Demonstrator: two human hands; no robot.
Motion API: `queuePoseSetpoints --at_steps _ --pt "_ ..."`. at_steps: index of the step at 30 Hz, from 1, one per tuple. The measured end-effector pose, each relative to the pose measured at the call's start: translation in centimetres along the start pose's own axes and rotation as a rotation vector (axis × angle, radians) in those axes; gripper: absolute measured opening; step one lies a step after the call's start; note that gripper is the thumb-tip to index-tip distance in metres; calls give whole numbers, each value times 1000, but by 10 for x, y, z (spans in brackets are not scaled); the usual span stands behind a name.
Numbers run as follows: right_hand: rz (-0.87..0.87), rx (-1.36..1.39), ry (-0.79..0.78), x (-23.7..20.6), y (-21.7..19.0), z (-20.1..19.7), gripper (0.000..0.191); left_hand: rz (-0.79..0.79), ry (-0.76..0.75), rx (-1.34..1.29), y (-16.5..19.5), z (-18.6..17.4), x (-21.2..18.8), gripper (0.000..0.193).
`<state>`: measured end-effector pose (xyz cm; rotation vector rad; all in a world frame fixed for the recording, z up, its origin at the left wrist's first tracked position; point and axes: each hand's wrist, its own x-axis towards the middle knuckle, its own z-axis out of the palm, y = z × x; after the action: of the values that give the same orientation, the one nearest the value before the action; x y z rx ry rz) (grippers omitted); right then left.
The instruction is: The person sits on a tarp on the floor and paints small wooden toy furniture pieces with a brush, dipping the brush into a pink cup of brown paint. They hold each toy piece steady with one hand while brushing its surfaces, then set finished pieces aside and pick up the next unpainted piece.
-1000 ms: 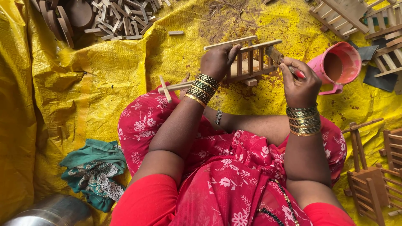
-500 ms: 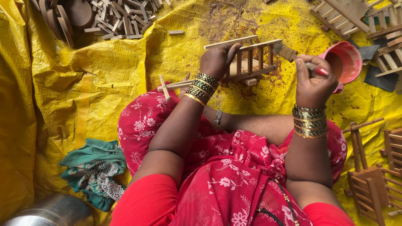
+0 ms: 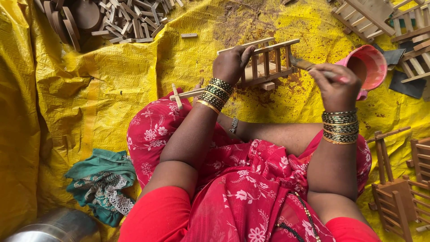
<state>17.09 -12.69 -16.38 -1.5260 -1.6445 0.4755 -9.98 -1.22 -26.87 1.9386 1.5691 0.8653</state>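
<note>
My left hand [image 3: 230, 62] grips a small wooden slatted frame [image 3: 268, 60] and holds it on the yellow sheet [image 3: 134, 80]. My right hand [image 3: 336, 85] is closed around a paintbrush [image 3: 301, 63]. The brush's bristles touch the right end of the frame. A pink cup [image 3: 369, 67] lies tilted just beyond my right hand, with brown liquid inside. A thin wooden cross-piece [image 3: 181, 95] rests by my left wrist.
A pile of small wood blocks and round discs [image 3: 112, 20] lies at the top left. More slatted wooden frames sit at the top right [image 3: 380, 18] and lower right [image 3: 398, 197]. A green cloth [image 3: 103, 183] and a metal pot [image 3: 58, 226] sit at the lower left.
My right hand has moved from beside the pink cup to the frame's right end, bringing the brush against the wood. My left hand has kept its hold on the frame.
</note>
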Motion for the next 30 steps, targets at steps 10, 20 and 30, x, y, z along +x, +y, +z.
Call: queuePoseSetpoints --at_steps 10,20,30 --pt "-37 312 182 0 31 19 16 58 -16 7 -1 2 -1 52" --pt "41 176 79 -5 -4 3 13 15 21 -8 -1 3 -1 52" --pt "108 -65 9 -4 -19 8 12 7 -24 21 -1 0 1 52"
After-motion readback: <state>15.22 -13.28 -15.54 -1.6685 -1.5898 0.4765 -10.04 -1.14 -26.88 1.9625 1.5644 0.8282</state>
